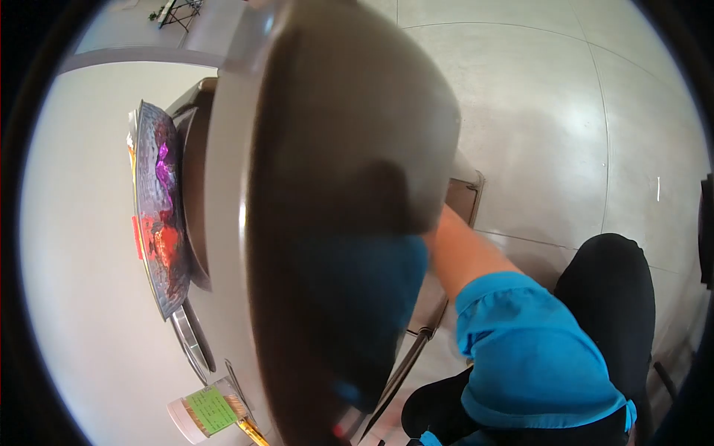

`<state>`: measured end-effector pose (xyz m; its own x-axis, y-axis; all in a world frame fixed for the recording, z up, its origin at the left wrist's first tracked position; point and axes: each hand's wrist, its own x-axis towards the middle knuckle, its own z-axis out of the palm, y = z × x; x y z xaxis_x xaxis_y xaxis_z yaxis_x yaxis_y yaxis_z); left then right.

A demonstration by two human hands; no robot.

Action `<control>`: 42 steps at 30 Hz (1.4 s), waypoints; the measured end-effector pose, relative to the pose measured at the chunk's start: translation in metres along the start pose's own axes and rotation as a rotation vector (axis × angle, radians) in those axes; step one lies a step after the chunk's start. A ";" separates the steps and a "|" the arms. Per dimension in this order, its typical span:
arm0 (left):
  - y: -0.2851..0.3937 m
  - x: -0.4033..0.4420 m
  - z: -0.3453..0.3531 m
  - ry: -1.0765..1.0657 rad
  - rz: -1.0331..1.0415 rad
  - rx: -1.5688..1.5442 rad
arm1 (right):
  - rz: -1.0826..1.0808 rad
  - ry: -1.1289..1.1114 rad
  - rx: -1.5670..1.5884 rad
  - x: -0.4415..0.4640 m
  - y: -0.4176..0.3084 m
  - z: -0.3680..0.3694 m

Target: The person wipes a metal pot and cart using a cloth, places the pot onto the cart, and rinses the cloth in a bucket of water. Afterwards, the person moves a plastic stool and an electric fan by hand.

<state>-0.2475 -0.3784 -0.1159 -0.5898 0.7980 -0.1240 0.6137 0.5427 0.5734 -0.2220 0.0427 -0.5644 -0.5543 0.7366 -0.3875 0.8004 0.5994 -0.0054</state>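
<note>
My right forearm (472, 253), its blue sleeve rolled up, reaches in behind a large glossy brown panel (357, 134). The panel hides the hand itself, so its fingers and anything in them cannot be seen. A dark blur and a blue patch, apparently reflections, show on the panel's shiny face. No part of my left hand can be made out. Near the forearm, a brown flat piece with a dark rim (465, 197) shows low down, partly covered by the panel.
The view is tipped sideways. Left of the panel stand a patterned grey bowl (160, 275) with shiny purple and red-orange pieces, a metal-rimmed round thing (190, 338), and a clear tub of toothpick-like sticks (212, 409). Tiled floor (535, 97) spreads right; my black-clad knee (610, 282) is bent.
</note>
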 end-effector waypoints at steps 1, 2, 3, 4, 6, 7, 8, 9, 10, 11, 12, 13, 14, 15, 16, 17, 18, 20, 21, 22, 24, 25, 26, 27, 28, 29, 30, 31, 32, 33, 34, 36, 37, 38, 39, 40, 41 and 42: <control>-0.001 -0.001 0.000 0.004 0.004 0.000 | -0.007 -0.003 -0.001 -0.004 0.000 -0.003; -0.002 -0.003 0.002 0.011 0.005 -0.008 | -0.026 -0.005 -0.009 -0.004 0.000 -0.006; -0.002 -0.002 0.002 0.016 0.004 -0.017 | -0.022 -0.013 -0.014 -0.009 -0.003 -0.006; -0.002 -0.002 0.002 0.018 0.000 -0.019 | -0.032 -0.024 -0.016 -0.011 -0.006 -0.006; 0.001 -0.003 0.002 0.025 -0.011 -0.008 | -0.065 -0.028 -0.006 -0.008 -0.015 -0.010; 0.002 -0.002 0.004 0.026 -0.008 0.004 | -0.071 -0.034 0.004 -0.008 -0.018 -0.010; 0.005 -0.003 0.004 0.029 -0.011 0.012 | -0.076 -0.040 0.016 -0.007 -0.020 -0.010; 0.006 -0.004 0.005 0.033 -0.015 0.013 | -0.087 -0.048 0.021 -0.005 -0.020 -0.012; 0.006 -0.005 0.005 0.037 -0.019 0.010 | -0.088 -0.053 0.022 -0.003 -0.021 -0.015; 0.004 -0.005 0.005 0.042 -0.020 0.005 | -0.087 -0.056 0.020 -0.001 -0.021 -0.018; 0.003 -0.007 0.004 0.045 -0.021 0.002 | -0.087 -0.059 0.013 -0.001 -0.021 -0.020; 0.001 -0.009 0.002 0.050 -0.025 -0.005 | -0.085 -0.062 0.010 -0.002 -0.023 -0.021; 0.000 -0.009 0.000 0.051 -0.027 -0.008 | -0.084 -0.076 0.002 -0.002 -0.023 -0.022; -0.003 -0.012 0.000 0.053 -0.025 -0.009 | -0.082 -0.087 0.003 -0.007 -0.021 -0.024; -0.004 -0.013 -0.001 0.053 -0.024 -0.015 | -0.075 -0.102 0.004 -0.010 -0.018 -0.024; -0.007 -0.014 -0.001 0.051 -0.021 -0.020 | -0.071 -0.113 0.003 -0.013 -0.016 -0.025; -0.009 -0.013 0.000 0.056 -0.017 -0.029 | -0.065 -0.131 0.003 -0.019 -0.013 -0.027; -0.011 -0.015 0.001 0.056 -0.004 -0.043 | -0.067 -0.163 -0.009 -0.028 -0.002 -0.034; -0.011 -0.015 0.001 0.055 -0.004 -0.048 | -0.064 -0.177 -0.014 -0.031 0.002 -0.031; -0.013 -0.016 0.001 0.057 -0.005 -0.060 | -0.074 -0.208 -0.026 -0.032 0.003 -0.033; -0.014 -0.017 0.001 0.065 0.024 -0.078 | 0.010 -0.056 -0.048 -0.025 0.003 -0.002; -0.012 -0.016 0.001 0.031 0.140 -0.085 | 0.009 -0.112 0.013 -0.029 0.008 0.001; -0.007 -0.014 0.005 0.051 0.161 -0.085 | 0.007 -0.167 0.075 -0.034 0.012 0.003; -0.006 -0.014 0.003 0.051 0.154 -0.098 | 0.007 -0.171 0.061 -0.044 0.014 0.003; -0.008 -0.022 0.004 0.055 0.116 -0.032 | 0.070 -0.163 0.043 -0.057 0.014 0.008; -0.008 -0.025 0.003 0.050 0.073 0.029 | 0.136 -0.162 0.021 -0.068 0.015 0.011; -0.001 -0.026 0.007 0.045 0.032 0.089 | 0.134 -0.164 0.009 -0.074 0.017 0.016; 0.011 -0.024 0.012 0.062 0.141 0.262 | 0.167 -0.173 0.047 -0.079 0.020 0.022; 0.013 -0.023 0.014 0.108 0.159 0.277 | 0.200 -0.185 0.079 -0.084 0.022 0.024; 0.014 -0.022 0.016 0.120 0.193 0.276 | 0.198 -0.187 0.066 -0.090 0.025 0.027; 0.016 -0.022 0.018 0.134 0.226 0.276 | 0.243 -0.163 0.132 -0.096 0.029 0.028; 0.018 -0.026 0.022 0.151 0.233 0.252 | 0.285 -0.136 0.197 -0.111 0.037 0.024; 0.016 -0.026 0.020 0.160 0.242 0.230 | 0.284 -0.217 0.229 -0.119 0.042 0.015; 0.005 -0.027 0.018 0.162 0.241 0.227 | 0.287 -0.293 0.268 -0.126 0.045 0.010; -0.010 -0.026 0.014 0.114 0.233 0.122 | 0.323 -0.260 0.269 -0.125 0.043 0.015; -0.016 -0.025 0.014 0.067 0.226 0.017 | 0.322 -0.254 0.267 -0.121 0.044 0.020; -0.019 -0.027 0.013 0.067 0.243 0.005 | 0.357 -0.228 0.325 -0.118 0.045 0.025; -0.009 -0.023 0.013 0.067 0.237 0.004 | 0.391 -0.212 0.378 -0.114 0.045 0.025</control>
<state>-0.2324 -0.3987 -0.1287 -0.4626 0.8839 0.0681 0.7413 0.3436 0.5765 -0.1174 -0.0224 -0.5438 -0.1748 0.7787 -0.6025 0.9838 0.1135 -0.1387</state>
